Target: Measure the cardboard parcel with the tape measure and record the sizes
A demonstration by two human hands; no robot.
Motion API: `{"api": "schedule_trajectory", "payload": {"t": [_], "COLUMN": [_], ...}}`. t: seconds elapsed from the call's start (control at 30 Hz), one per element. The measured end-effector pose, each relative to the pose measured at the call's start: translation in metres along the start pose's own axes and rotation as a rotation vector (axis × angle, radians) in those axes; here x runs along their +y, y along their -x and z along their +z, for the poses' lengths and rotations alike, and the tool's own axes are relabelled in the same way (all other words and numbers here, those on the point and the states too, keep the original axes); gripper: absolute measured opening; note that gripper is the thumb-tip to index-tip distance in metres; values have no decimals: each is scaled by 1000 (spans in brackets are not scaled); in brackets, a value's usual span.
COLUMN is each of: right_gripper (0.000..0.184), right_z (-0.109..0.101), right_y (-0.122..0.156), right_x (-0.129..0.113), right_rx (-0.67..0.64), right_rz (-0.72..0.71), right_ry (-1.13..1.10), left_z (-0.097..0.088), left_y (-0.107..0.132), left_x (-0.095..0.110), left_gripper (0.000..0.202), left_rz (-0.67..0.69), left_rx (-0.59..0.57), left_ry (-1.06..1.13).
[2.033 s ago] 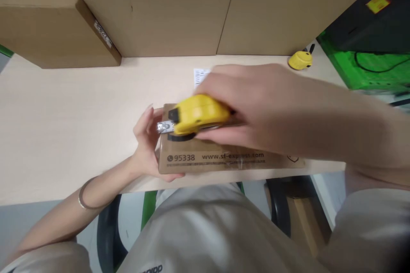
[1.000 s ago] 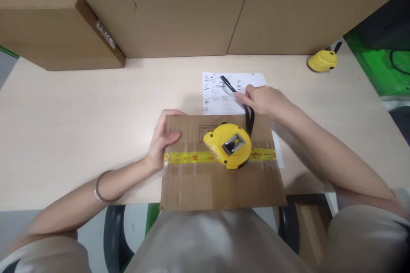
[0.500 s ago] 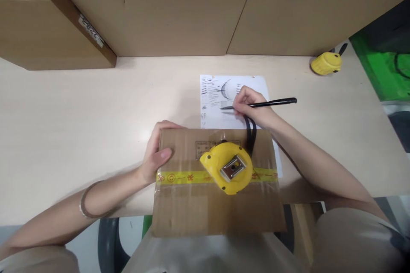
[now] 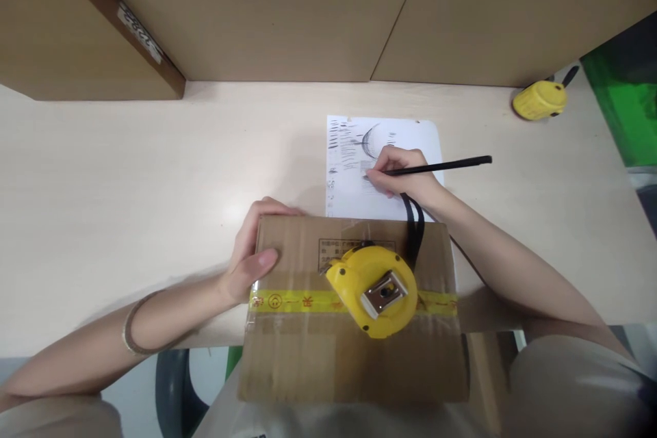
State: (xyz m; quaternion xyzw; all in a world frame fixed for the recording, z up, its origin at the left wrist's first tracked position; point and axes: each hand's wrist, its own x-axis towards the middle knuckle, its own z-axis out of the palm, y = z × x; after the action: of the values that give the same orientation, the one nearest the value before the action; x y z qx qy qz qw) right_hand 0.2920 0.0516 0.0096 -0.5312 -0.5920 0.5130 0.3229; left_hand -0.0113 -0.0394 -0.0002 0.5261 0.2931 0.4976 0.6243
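My right hand point(image 4: 403, 171) pinches a black pen point(image 4: 456, 164) over a white sheet of paper point(image 4: 354, 198), which carries dark strokes and a shaded round drawing. The pen's tip is hidden by my fingers. A cardboard box point(image 4: 298, 356) banded with yellow tape is gripped at its left edge by my left hand point(image 4: 251, 253), thumb on top and fingers behind. On the box lies a yellow tape measure point(image 4: 354, 277) with its metal clip facing up. Its black strap reaches past the box's far edge, close under my right wrist. The box covers the paper's near part.
Large cardboard panels point(image 4: 277, 14) stand along the back of the pale table point(image 4: 128, 171). Another cardboard box point(image 4: 92, 34) with a written label is at the back left. A second yellow tape measure point(image 4: 540, 100) sits at the back right, near the table's edge.
My right hand has shifted and the pen's visible tip is now behind my fingers. The view has moved slightly, so the box and tape measure appear lower and larger. My left hand keeps its grip.
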Motion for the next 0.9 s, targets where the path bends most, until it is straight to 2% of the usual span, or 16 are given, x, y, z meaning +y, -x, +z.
{"api": "schedule_trajectory", "payload": {"t": [0.17, 0.4, 0.63, 0.9], "right_gripper": [44, 48, 42, 33], "right_z": [-2, 0, -1, -3], "right_y": [-2, -4, -1, -4], "right_x": [6, 5, -2, 1], "right_rx": [-5, 4, -80, -153], "right_rz": [-11, 7, -6, -23], "right_ry": [15, 10, 28, 69], "left_z": [0, -1, 1, 0], "left_y": [0, 2, 1, 1], "left_x": [0, 1, 1, -1], "left_gripper": [48, 46, 46, 50], "left_rz": [22, -25, -14, 5], "left_rx": [-6, 21, 13, 11], "left_ry": [-10, 12, 13, 11]}}
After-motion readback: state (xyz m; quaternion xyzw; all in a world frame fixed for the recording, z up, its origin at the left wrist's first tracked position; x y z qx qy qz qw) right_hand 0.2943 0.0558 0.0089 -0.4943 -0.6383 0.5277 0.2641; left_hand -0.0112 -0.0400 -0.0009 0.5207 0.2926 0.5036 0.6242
